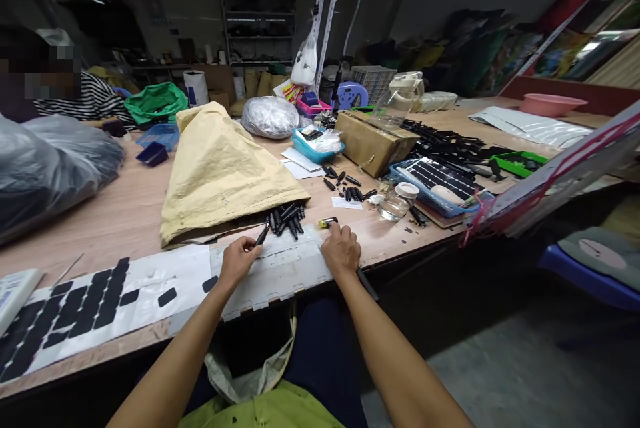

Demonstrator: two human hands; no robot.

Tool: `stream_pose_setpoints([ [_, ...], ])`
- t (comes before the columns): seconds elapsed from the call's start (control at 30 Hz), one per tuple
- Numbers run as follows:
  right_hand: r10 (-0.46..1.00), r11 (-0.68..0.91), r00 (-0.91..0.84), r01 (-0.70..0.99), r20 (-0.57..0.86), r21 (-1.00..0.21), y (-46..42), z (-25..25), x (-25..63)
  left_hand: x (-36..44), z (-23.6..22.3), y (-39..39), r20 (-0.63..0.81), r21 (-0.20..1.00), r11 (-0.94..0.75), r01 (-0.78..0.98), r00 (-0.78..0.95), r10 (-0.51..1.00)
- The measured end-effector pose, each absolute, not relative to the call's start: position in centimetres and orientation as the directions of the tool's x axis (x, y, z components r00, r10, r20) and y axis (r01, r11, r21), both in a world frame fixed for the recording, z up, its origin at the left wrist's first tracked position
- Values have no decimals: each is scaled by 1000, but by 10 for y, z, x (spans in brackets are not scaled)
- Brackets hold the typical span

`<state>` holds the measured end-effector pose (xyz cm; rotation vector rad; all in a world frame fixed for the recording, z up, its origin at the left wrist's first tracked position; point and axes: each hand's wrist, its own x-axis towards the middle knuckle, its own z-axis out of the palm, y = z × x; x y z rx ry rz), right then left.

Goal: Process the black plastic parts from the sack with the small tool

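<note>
My left hand (239,260) is closed in a pinch on a small black cylindrical part (262,235). Just beyond it, a pile of similar black parts (287,218) spills from under the edge of a tan cloth bag (220,178). My right hand (341,250) rests with curled fingers at the right end of a grey-white board (280,275). A small yellow-and-black object (327,222) lies at its fingertips; whether the fingers grip it is hidden. Below that wrist a dark strip (367,283) sticks out past the table edge.
On the left lies a white sheet with black stickers (145,291). More black parts (353,193), a clear jar (397,203), a blue tray (435,181) and a cardboard box (375,141) stand to the right. A person in a striped top (83,98) sits far left.
</note>
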<state>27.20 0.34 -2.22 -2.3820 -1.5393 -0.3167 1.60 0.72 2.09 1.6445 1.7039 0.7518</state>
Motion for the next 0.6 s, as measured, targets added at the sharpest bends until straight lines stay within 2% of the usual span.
stream_pose_setpoints([
  [0.13,850,-386,408,913,333,-134,2,-23,271,5,8,-28,-1,766,-59,640,93,996],
  [0.23,848,-386,420,907,325,-165,1,-22,272,4,-4,-42,139,680,-185,710,123,983],
  [0.3,848,-386,435,898,304,-208,0,-20,273,5,-9,-44,176,637,-221,739,139,975],
  [0.47,849,-327,462,840,255,-434,-11,-4,265,6,-8,-42,149,612,-213,762,153,977],
  [0.6,874,-34,351,732,335,-681,-40,10,231,6,-8,-42,133,616,-200,762,150,980],
])
